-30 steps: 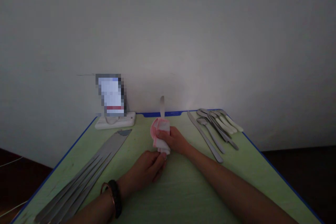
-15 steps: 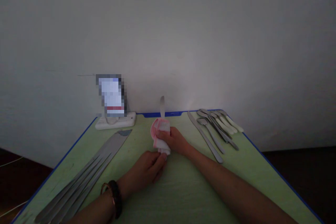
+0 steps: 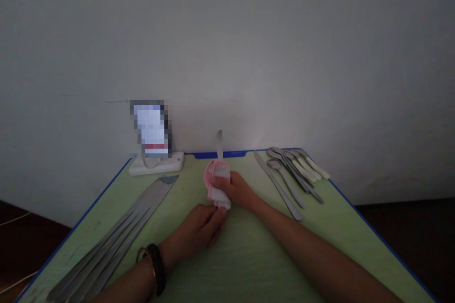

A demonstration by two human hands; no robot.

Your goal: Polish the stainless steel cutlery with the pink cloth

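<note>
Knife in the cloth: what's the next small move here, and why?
Probably slide the cloth up toward the blade tip. The right hand grips the cloth around the knife, whose tip stands bare above it, while the left hand is curled at the cloth's lower end, seemingly steadying the handle there.

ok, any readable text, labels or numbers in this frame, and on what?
None readable.
The upright card on the white stand is pixelated out.
No marks can be made out on the cloth in the right hand, the knife, the spoons or the long blades: too dim and small.
</note>
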